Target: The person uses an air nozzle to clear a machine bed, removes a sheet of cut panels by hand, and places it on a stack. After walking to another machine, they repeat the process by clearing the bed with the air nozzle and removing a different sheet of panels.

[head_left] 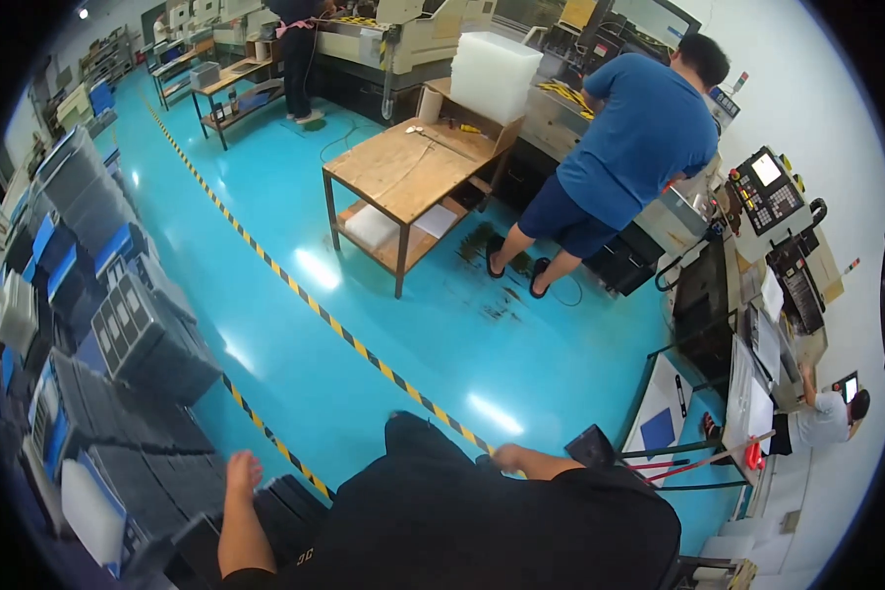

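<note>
My left hand point(245, 473) hangs low at the left of my body, beside the stacks of dark grey trays point(133, 408). Nothing shows in it, and its loosely bent fingers are a little blurred. In front of my dark clothing, my right hand point(507, 458) is closed, near the yellow-and-black floor tape point(393, 379) in the picture. A small greyish thing shows at its fingertips, too unclear to name. Both forearms are bare below dark sleeves.
A wooden work table point(403, 167) stands ahead, with white plastic bins point(495, 74) behind it. A person in a blue shirt point(634, 138) works at a machine. At right are a control panel point(765, 187), a rack point(664, 408) and red-handled tools point(664, 465). Other people stand farther off.
</note>
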Available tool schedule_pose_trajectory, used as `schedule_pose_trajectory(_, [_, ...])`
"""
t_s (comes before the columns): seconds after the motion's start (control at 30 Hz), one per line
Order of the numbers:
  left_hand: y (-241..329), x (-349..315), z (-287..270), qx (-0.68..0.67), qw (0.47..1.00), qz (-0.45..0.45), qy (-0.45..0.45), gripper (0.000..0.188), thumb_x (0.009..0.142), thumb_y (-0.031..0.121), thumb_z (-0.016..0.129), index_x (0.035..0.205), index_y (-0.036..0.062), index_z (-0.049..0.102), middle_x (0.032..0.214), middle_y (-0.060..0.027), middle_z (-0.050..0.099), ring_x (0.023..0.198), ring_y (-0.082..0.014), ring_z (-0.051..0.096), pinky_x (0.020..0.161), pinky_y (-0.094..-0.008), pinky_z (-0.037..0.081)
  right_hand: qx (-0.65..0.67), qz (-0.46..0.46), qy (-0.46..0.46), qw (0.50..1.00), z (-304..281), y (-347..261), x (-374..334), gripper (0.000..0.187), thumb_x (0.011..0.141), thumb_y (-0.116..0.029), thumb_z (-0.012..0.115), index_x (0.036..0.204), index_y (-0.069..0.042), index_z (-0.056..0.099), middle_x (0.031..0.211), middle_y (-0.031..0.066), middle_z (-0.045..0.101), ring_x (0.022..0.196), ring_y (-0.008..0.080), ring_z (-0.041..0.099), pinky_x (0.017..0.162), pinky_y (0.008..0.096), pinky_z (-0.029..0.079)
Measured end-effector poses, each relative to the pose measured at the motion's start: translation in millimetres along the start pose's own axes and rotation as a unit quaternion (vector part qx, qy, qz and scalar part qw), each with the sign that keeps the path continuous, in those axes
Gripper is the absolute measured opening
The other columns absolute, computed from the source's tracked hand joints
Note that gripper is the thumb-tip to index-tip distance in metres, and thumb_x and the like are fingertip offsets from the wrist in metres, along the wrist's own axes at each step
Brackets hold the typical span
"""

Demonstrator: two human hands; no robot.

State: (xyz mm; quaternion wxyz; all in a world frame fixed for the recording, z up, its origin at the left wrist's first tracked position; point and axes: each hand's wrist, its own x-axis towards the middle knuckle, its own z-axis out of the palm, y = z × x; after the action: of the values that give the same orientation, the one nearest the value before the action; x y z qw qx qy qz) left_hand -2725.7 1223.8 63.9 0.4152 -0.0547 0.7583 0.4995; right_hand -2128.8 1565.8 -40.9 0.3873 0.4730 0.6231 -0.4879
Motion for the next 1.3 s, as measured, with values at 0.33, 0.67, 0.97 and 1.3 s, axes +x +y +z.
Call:
schedule_pose_trajectory(0.33, [150.5,235.6,-3.6,0.098,0.986,0.063,-0.117,0.019,0.09,0.018,0.061,0.1,0.0036,0.056,0.065,-0.0036,0.054,0.049,-0.0148,0.052,0.041,-0.0288,0.041,-0.145,-0.049,0.003,0.988,-234.6,-258.3,157.5,0.035,0.092,-0.036,0.053,0.093,-0.004,0.069,0.078,0.0122,0.065,0.067,0.0263,0.062,0.058,0.0437,0.053])
schedule_pose_trajectory(0.67, [328.4,411.2,-12.3,0.171,0.959,0.084,-0.21,0.015,0.09,0.02,0.061,0.092,0.0077,0.054,0.067,-0.0026,0.052,0.051,-0.0138,0.051,0.04,-0.0294,0.039,-0.017,-0.3,0.351,0.887,-500.1,-755.6,205.7,0.033,0.084,-0.031,0.063,0.109,-0.01,0.069,0.108,0.0168,0.069,0.102,0.0345,0.064,0.088,0.0425,0.052])
schedule_pose_trajectory(0.97, [559.1,685.7,-149.5,0.255,0.923,0.219,-0.185,0.013,0.091,0.02,0.06,0.091,0.0088,0.053,0.069,-0.0017,0.052,0.053,-0.0129,0.05,0.041,-0.0281,0.038,-0.177,-0.21,0.107,0.955,-499.5,-887.7,298.4,0.03,0.083,-0.033,0.062,0.098,-0.01,0.075,0.089,0.0166,0.072,0.084,0.0325,0.068,0.079,0.0478,0.052])
schedule_pose_trajectory(1.3, [813.3,940.9,-195.1,0.11,0.994,0.018,-0.005,0.03,0.091,0.02,0.06,0.118,0.0093,0.055,0.089,-0.0039,0.06,0.066,-0.0134,0.056,0.049,-0.0266,0.043,-0.028,0.03,0.048,0.998,-578.8,-1034.5,412.6,0.031,0.088,-0.03,0.055,0.098,-0.007,0.074,0.09,0.0166,0.071,0.078,0.0269,0.069,0.072,0.0463,0.054])
